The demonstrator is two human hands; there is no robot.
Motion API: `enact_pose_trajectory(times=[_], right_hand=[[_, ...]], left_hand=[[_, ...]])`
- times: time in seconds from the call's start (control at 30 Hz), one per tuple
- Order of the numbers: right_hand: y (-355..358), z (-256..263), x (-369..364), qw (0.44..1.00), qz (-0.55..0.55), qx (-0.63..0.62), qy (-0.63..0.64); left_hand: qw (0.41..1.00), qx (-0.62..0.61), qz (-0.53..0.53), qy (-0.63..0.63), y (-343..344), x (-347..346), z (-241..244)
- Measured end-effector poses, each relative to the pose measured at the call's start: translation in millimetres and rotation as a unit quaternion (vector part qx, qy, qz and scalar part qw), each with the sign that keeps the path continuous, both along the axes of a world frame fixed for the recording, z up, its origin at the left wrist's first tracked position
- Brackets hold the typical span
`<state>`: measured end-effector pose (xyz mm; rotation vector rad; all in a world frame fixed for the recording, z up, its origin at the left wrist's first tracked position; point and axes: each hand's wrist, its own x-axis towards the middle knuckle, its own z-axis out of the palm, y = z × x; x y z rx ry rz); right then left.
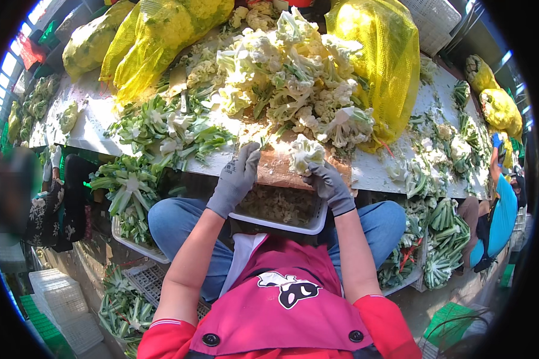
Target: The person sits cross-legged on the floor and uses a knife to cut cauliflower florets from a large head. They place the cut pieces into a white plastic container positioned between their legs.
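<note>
My left hand (240,172), in a grey knit glove, is closed at the near edge of the table. A thin blade (265,142), apparently of a small knife, sticks out past its fingers; the handle is hidden in the fist. My right hand (330,181), gloved alike, grips a piece of cauliflower (306,155) by its near side. Both hands hover over a wooden cutting board (276,168) strewn with crumbs. Just beyond the board rises a large heap of cauliflower pieces (292,72). A white plastic tub (312,229) with cauliflower scraps stands below, between my knees.
Yellow mesh sacks of cauliflower (161,40) (382,67) flank the heap. A cleaver (178,83) lies left among leaf trimmings (161,128). Crates of cut leaves (137,242) (402,287) stand beside both knees. Other people sit at the left and at the right (498,215).
</note>
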<state>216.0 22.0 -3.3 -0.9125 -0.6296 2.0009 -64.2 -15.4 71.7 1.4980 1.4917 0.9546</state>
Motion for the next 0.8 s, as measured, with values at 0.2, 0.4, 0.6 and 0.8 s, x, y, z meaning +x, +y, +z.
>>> enact_pose_trajectory(times=[0.2, 0.4, 0.6, 0.8], right_hand=[[-23, 7, 6, 1.000, 0.006, 0.020, -0.011], [-46, 10, -5, 0.971, -0.046, 0.212, -0.096], [-58, -34, 3, 0.979, -0.140, -0.012, 0.146], [-47, -21, 28, 0.998, 0.005, 0.038, -0.052]], left_hand=[[0.978, 0.077, -0.123, 0.152, -12, 35, 10], [0.981, 0.092, -0.106, 0.132, -15, 53, -40], [0.936, -0.260, 0.011, -0.237, -16, 56, -70], [0.989, 0.078, -0.108, 0.063, -25, 50, -44]])
